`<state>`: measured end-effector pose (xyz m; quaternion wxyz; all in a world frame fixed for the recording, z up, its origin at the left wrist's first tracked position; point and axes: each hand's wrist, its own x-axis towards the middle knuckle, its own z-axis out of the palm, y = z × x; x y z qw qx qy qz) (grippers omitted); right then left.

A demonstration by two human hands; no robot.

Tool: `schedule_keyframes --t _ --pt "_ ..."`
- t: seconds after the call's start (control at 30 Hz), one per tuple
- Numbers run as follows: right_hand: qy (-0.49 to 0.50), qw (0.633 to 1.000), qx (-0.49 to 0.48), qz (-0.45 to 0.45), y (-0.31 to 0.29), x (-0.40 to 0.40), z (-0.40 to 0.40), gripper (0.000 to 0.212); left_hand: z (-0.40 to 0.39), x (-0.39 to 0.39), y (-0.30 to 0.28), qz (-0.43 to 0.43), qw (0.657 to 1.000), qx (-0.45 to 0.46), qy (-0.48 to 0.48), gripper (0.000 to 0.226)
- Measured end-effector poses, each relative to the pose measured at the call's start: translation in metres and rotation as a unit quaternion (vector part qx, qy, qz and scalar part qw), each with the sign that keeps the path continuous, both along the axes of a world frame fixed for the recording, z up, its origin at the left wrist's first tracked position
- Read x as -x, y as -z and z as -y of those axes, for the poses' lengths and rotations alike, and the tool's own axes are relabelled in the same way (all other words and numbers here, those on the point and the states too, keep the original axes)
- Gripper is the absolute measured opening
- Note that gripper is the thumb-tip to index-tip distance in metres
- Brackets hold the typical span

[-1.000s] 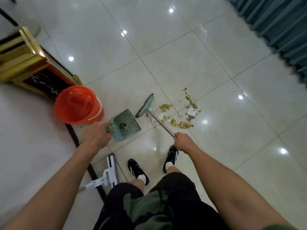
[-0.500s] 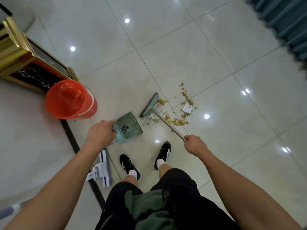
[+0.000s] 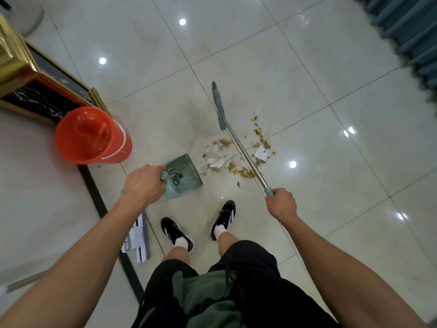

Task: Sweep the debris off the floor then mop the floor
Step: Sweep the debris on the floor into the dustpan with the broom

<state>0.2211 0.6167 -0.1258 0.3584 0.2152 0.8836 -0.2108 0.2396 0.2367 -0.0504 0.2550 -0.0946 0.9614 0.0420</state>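
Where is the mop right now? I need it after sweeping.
In the head view, the mop lies on the floor at lower left, just left of the person's left shoe, below the dustpan.

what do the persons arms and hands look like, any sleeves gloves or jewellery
Both forearms are bare right up to the frame edge, with no sleeves in view. The left hand and right hand wear no gloves, and no watch, ring or bracelet shows on either wrist.

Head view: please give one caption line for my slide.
Left hand holds green plastic dustpan; right hand holds teal broom beyond yellow debris.
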Motion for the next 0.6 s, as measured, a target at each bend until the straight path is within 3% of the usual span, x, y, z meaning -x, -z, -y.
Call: schedule_keyframes --t 0.03,0.1,0.23,0.33,0.47,0.6 --pt "0.036 0.998 0.055 0.023 0.001 0.0 0.001 0.012 -0.001 0.0 0.001 -0.001 1.0 -0.001 -0.003 0.011" --pt "0.09 0.985 0.14 0.052 0.0 0.008 0.008 0.028 -0.004 -0.001 0.003 -0.001 1.0 -0.001 -0.001 0.01" --pt "-0.027 0.998 0.06 -0.02 0.01 0.034 0.022 0.035 -0.009 0.0 0.004 -0.001 1.0 -0.001 -0.007 0.009" --pt "-0.077 0.997 0.012 -0.005 0.011 0.042 0.033 0.037 -0.01 0.001 0.004 -0.002 1.0 0.002 -0.016 0.009" --pt "-0.13 0.991 -0.015 0.021 0.013 0.052 0.045 0.056 -0.011 -0.002 0.007 -0.002 1.0 0.007 -0.017 0.009" --pt "-0.162 0.984 -0.033 0.068 0.014 0.047 0.045 0.048 -0.011 -0.006 0.01 0.0 1.0 0.009 -0.001 0.016"
